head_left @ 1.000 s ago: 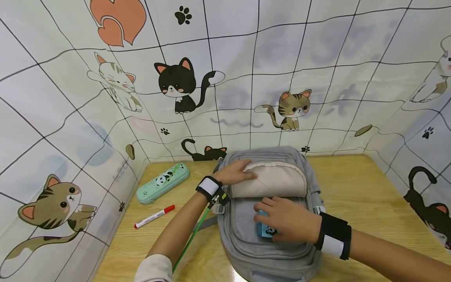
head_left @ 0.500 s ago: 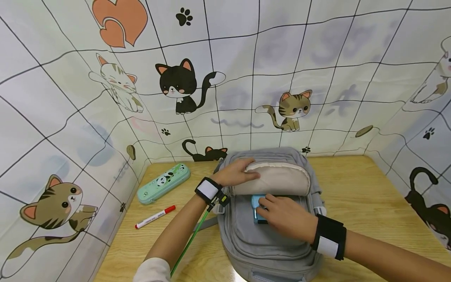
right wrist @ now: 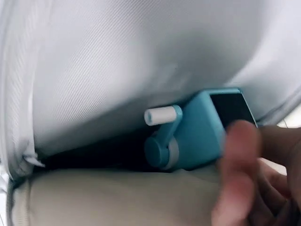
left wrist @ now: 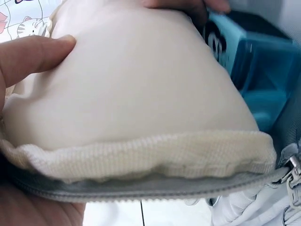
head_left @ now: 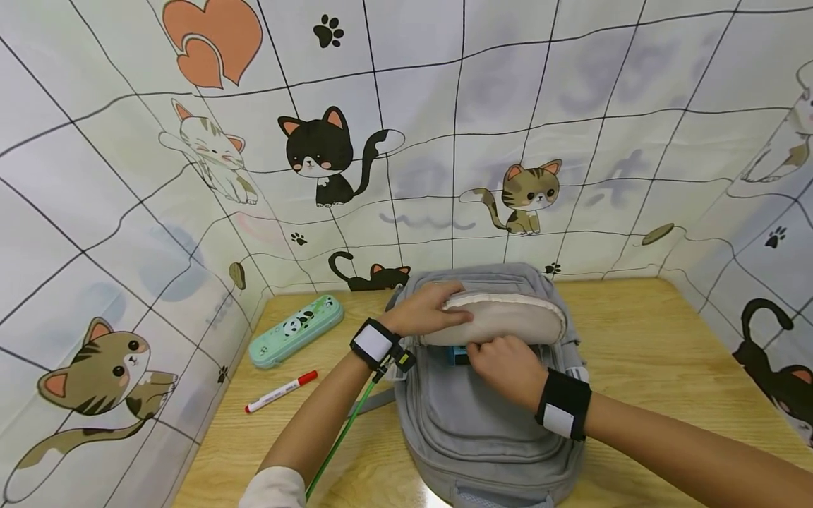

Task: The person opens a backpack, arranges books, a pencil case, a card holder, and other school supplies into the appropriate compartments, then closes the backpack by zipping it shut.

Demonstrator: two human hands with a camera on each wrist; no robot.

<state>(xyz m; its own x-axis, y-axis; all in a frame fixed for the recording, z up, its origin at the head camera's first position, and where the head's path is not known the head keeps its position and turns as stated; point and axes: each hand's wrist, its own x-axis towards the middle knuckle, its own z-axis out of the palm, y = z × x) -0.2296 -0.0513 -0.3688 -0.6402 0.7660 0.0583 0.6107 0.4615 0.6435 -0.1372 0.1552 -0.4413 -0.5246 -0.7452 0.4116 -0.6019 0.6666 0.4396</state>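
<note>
A grey backpack (head_left: 444, 409) lies flat, its front pocket unzipped. My left hand (head_left: 422, 312) grips the pocket's flap (head_left: 514, 321). The thumb presses the cream lining and the other fingers are behind the zipped edge. My right hand (head_left: 508, 367) holds a blue crank pencil sharpener (right wrist: 200, 129) at the pocket's mouth. In the right wrist view its crank, with a white knob (right wrist: 161, 115), points into the dark opening. A panda print shows on the sharpener (left wrist: 268, 61) in the left wrist view. In the head view flap and hand hide most of it.
On the wooden table (head_left: 648, 353), left of the backpack, lie a mint panda pencil case (head_left: 295, 330) and a red-capped white marker (head_left: 281, 392). A cat-print curtain (head_left: 432, 141) hangs behind and at both sides. A green cord (head_left: 343, 430) runs along my left forearm.
My right hand has moved the pencil sharpener up the backpack from its lower front to under the flap. The flap bulges higher; my left hand has stayed at its edge.
</note>
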